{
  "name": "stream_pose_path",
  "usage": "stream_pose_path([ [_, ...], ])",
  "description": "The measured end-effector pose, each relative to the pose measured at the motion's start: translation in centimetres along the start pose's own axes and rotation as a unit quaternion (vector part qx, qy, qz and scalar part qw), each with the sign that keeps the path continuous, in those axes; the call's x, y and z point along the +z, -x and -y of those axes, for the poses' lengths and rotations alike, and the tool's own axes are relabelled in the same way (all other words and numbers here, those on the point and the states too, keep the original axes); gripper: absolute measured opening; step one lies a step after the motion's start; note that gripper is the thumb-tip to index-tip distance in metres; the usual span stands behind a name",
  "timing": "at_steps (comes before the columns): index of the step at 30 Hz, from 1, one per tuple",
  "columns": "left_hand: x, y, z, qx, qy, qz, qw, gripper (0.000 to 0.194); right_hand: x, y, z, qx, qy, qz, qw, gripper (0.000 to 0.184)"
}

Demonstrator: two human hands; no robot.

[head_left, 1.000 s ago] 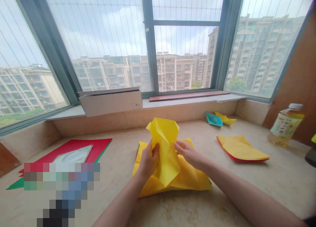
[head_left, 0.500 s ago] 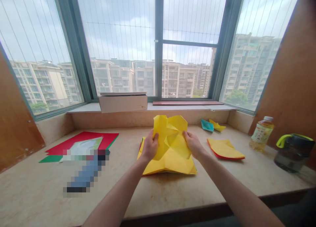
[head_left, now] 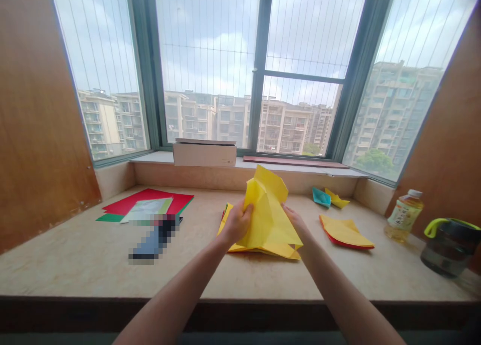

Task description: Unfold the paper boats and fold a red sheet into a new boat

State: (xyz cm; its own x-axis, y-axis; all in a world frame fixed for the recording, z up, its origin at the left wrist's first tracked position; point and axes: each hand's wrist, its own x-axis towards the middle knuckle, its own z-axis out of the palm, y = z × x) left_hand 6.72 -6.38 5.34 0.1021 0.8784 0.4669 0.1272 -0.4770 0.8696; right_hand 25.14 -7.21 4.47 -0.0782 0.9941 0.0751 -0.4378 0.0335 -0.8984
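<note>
Between my hands I hold up a creased yellow sheet of paper (head_left: 265, 210), its folds standing out and its top tilted. My left hand (head_left: 239, 221) grips its left side, thumb on the near face. On the right edge, my right hand (head_left: 295, 222) is closed, its fingers partly hidden behind the paper. Under the sheet lies a pile of yellow paper (head_left: 289, 254) on the stone counter, with a bit of red and green showing at its left edge.
Red paper (head_left: 145, 201), a clear packet (head_left: 148, 209) and a blurred-out object (head_left: 156, 240) lie left. Rightward are a yellow-and-red paper stack (head_left: 345, 231), blue (head_left: 321, 197) and yellow (head_left: 337, 199) paper boats, a drink bottle (head_left: 404, 217) and a dark jug (head_left: 449, 247). A white box (head_left: 205, 153) sits on the sill.
The yellow sheet has turned and tilted in my hands, its centre folds now bent into a tall ridge. My view has shifted and tilted, showing more of the counter's front edge.
</note>
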Motion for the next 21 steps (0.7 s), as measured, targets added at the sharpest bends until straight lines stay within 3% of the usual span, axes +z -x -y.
stream_pose_path([
  [3, -3.2, -0.6, -0.3, 0.011, -0.052, 0.029, 0.998, 0.035, -2.4, 0.1, 2.0, -0.022, 0.01, -0.028, 0.999, 0.035],
  [6, -4.7, -0.6, -0.8, 0.018, -0.093, 0.057, 0.994, 0.031, -3.8, 0.6, 2.7, 0.009, 0.052, -0.025, 0.998, 0.029],
  [10, -4.1, 0.2, -1.4, 0.023, -0.109, 0.076, 0.991, 0.031, -4.0, 1.5, 2.2, 0.061, 0.119, 0.02, 0.991, 0.029],
  [12, -3.4, 0.7, -1.6, 0.032, -0.129, 0.106, 0.985, 0.032, -3.6, 1.9, 2.0, 0.066, 0.163, 0.055, 0.983, 0.038],
  [15, -2.4, 1.4, -2.1, 0.054, -0.211, 0.156, 0.963, 0.031, -2.6, 2.3, 2.2, 0.016, 0.182, 0.076, 0.98, 0.06],
  [18, -2.0, 1.5, -2.4, 0.064, -0.312, 0.177, 0.931, 0.028, -1.5, 2.1, 2.4, -0.039, 0.128, 0.059, 0.989, 0.049],
  [21, -2.0, 1.4, -2.7, 0.049, -0.363, 0.179, 0.913, 0.025, -0.8, 1.6, 2.7, -0.09, 0.041, 0.001, 0.995, 0.041],
])
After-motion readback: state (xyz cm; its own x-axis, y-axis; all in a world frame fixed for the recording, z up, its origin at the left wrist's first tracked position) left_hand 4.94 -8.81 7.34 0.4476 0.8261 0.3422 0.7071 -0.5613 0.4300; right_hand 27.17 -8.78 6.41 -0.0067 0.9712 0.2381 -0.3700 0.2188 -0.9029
